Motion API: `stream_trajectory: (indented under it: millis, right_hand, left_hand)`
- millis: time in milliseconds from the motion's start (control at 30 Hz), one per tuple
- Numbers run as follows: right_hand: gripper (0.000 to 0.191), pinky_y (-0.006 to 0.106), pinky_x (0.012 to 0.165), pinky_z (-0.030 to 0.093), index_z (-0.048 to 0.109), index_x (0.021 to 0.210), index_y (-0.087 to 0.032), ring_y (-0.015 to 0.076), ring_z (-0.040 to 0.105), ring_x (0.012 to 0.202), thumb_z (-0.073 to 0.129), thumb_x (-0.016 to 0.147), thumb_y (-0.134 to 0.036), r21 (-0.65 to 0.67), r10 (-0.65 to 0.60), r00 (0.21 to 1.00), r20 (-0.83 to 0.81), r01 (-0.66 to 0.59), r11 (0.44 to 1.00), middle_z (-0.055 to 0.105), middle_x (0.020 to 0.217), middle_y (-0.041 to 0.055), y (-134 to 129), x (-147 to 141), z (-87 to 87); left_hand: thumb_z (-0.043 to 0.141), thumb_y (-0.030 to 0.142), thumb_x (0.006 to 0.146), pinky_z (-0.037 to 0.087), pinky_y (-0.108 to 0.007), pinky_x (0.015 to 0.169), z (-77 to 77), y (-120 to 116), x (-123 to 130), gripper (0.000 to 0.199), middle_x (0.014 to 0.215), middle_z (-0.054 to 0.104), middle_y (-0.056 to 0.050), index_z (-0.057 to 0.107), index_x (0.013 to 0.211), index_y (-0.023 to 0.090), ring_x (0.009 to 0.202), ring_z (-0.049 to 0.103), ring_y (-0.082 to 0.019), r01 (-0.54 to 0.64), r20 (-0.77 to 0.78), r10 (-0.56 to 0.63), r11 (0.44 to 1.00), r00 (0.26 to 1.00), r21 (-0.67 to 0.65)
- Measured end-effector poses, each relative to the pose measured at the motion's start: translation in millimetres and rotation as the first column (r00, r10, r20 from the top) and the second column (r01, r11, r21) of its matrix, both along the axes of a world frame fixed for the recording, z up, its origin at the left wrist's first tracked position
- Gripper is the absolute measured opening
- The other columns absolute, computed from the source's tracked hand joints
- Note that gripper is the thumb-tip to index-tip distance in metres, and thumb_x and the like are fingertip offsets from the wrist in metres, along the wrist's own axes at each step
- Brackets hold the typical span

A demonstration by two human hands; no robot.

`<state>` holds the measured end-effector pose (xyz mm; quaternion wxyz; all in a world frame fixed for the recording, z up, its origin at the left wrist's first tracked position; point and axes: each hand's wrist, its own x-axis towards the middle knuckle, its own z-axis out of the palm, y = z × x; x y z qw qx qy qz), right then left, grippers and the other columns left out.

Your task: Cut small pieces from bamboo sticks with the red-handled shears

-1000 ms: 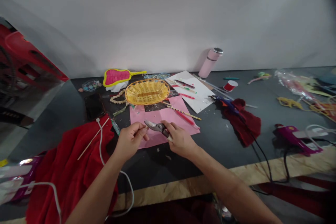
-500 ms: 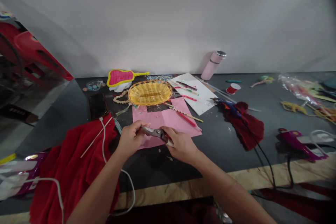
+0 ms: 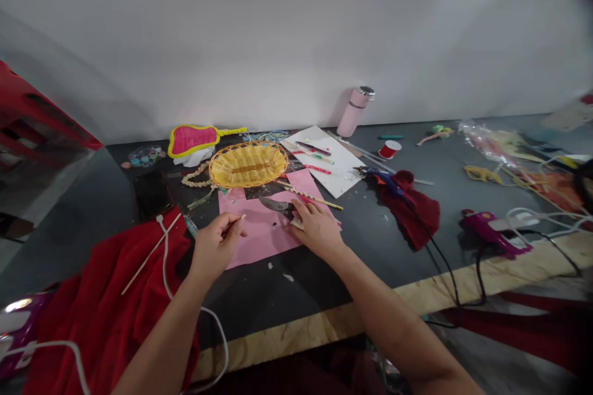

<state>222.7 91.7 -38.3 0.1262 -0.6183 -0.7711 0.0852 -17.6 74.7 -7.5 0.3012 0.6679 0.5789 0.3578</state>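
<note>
left hand [image 3: 215,247] is narrowed to a pinch, with a small pale piece [image 3: 243,217] between thumb and forefinger, held up just off the near left part of the pink paper [image 3: 259,244]. right hand [image 3: 317,228] is palm down, fingers bent over the handles of the pruning shears [image 3: 278,205]; how firmly they press cannot be told.

shears lie low over the pink paper, curved blade pointing towards the left hand and apart from it. whether they bear fully on the paper is not clear, nor is the exact blade gap.

handling, as judged: shears rigid and fairly heavy for their size, smooth at the metal, to be taken by the handles behind the pivot, fingers kept off the cutting edge. pale piece looks light and stiff, easily dropped or flicked away; a fingertip pinch at its sides suits it, without crushing. its material cannot be confirmed.

beyond the hands, the yellow wicker basket [image 3: 249,165] stands at the far edge of the pink paper; it looks light and springy, best lifted by opposite rims. a striped stick [image 3: 319,199] lies to its right, partly over the pink paper. white paper [image 3: 345,166] carries pens and scraps. red cloth [image 3: 106,284] lies by the left forearm, a thin stick [image 3: 151,254] upon it.
</note>
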Motion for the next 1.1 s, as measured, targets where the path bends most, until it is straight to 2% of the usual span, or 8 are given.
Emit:
stream_trajectory:
  millis: [167, 267, 333, 467, 700, 933, 1000, 1100]
  right_hand:
    - [0.047, 0.043, 0.098, 0.038, 0.055, 0.123, -0.019, 0.0267, 0.048, 0.116, 0.058, 0.084, -0.045, 0.066, 0.048, 0.998, -0.031, -0.046, 0.997, 0.060, 0.117, 0.0120, 2, 5, -4.7]
    - [0.029, 0.038, 0.097, 0.039, 0.062, 0.111, -0.019, 0.0212, 0.053, 0.107, 0.044, 0.094, -0.032, 0.150, 0.081, 0.993, -0.087, -0.068, 0.986, 0.064, 0.110, 0.0087, 7, 12, -2.4]
    - [0.030, 0.034, 0.093, 0.041, 0.061, 0.112, -0.018, 0.0190, 0.056, 0.101, 0.037, 0.095, -0.021, 0.170, 0.026, 0.996, -0.089, -0.010, 0.985, 0.064, 0.108, 0.0083, 17, 19, 1.3]
    - [0.033, 0.028, 0.083, 0.043, 0.058, 0.116, -0.016, 0.0180, 0.059, 0.097, 0.035, 0.093, -0.014, 0.034, -0.119, 0.993, 0.026, 0.118, 0.992, 0.064, 0.110, 0.0098, 47, 33, 9.6]
    - [0.020, 0.025, 0.076, 0.042, 0.068, 0.092, -0.018, 0.0191, 0.062, 0.091, 0.048, 0.088, -0.018, -0.089, -0.054, 0.995, 0.083, 0.061, 0.994, 0.068, 0.099, 0.0090, 77, 27, 7.8]
    - [0.017, 0.028, 0.077, 0.042, 0.063, 0.088, -0.011, 0.0216, 0.060, 0.090, 0.047, 0.082, -0.007, -0.054, -0.053, 0.999, -0.013, 0.052, 0.997, 0.065, 0.095, 0.0144, 75, 19, 16.3]
    - [0.020, 0.027, 0.077, 0.042, 0.059, 0.096, -0.013, 0.0190, 0.059, 0.090, 0.042, 0.086, -0.009, -0.002, -0.046, 0.995, -0.085, 0.046, 0.999, 0.063, 0.098, 0.0117, 65, 11, 22.7]
    - [0.021, 0.023, 0.067, 0.044, 0.053, 0.105, -0.017, 0.0129, 0.057, 0.075, 0.037, 0.092, -0.020, 0.028, 0.010, 0.958, -0.286, -0.002, 1.000, 0.062, 0.091, 0.0045, 41, -11, 28.3]
  left_hand:
    - [0.050, 0.038, 0.087, 0.036, -0.020, 0.047, 0.2, -1, 2, 0.023, 0.070, 0.069, 0.000, 0.061, 0.084, 0.019, 0.049, 0.050, -0.010, 0.004, -0.029, -0.003, 1.000, 1.000, 0.017]
    - [0.050, 0.039, 0.087, 0.036, -0.020, 0.048, -1.3, 0, 2, 0.023, 0.071, 0.069, 0.000, 0.061, 0.084, 0.019, 0.049, 0.051, -0.010, 0.007, -0.029, -0.006, 1.000, 1.000, 0.022]
    - [0.050, 0.040, 0.087, 0.037, -0.020, 0.050, -2.9, 1, 0, 0.024, 0.070, 0.070, 0.000, 0.061, 0.084, 0.019, 0.051, 0.053, -0.010, 0.011, -0.018, -0.010, 0.999, 1.000, 0.031]
    - [0.049, 0.039, 0.087, 0.040, -0.021, 0.055, -4.9, 2, -2, 0.023, 0.072, 0.071, -0.001, 0.061, 0.084, 0.019, 0.056, 0.058, -0.012, 0.015, -0.028, -0.013, 0.997, 1.000, 0.072]
    - [0.047, 0.043, 0.088, 0.039, -0.023, 0.057, -6.0, 4, -6, 0.027, 0.072, 0.070, -0.001, 0.060, 0.084, 0.020, 0.057, 0.058, -0.013, 0.007, -0.062, -0.002, 0.997, 0.998, 0.077]
    - [0.048, 0.043, 0.087, 0.039, -0.023, 0.059, -7.5, 8, -8, 0.026, 0.074, 0.070, -0.001, 0.058, 0.083, 0.020, 0.060, 0.059, -0.013, 0.002, -0.017, -0.002, 0.999, 1.000, 0.032]
    - [0.048, 0.043, 0.087, 0.040, -0.023, 0.058, -6.7, 8, -8, 0.026, 0.076, 0.070, -0.002, 0.059, 0.084, 0.019, 0.058, 0.057, -0.013, 0.005, 0.019, -0.005, 1.000, 1.000, 0.017]
    - [0.048, 0.043, 0.087, 0.041, -0.023, 0.055, -4.4, 6, -7, 0.027, 0.079, 0.070, -0.003, 0.060, 0.090, 0.019, 0.053, 0.054, -0.011, 0.040, 0.114, -0.037, 0.999, 0.993, -0.027]
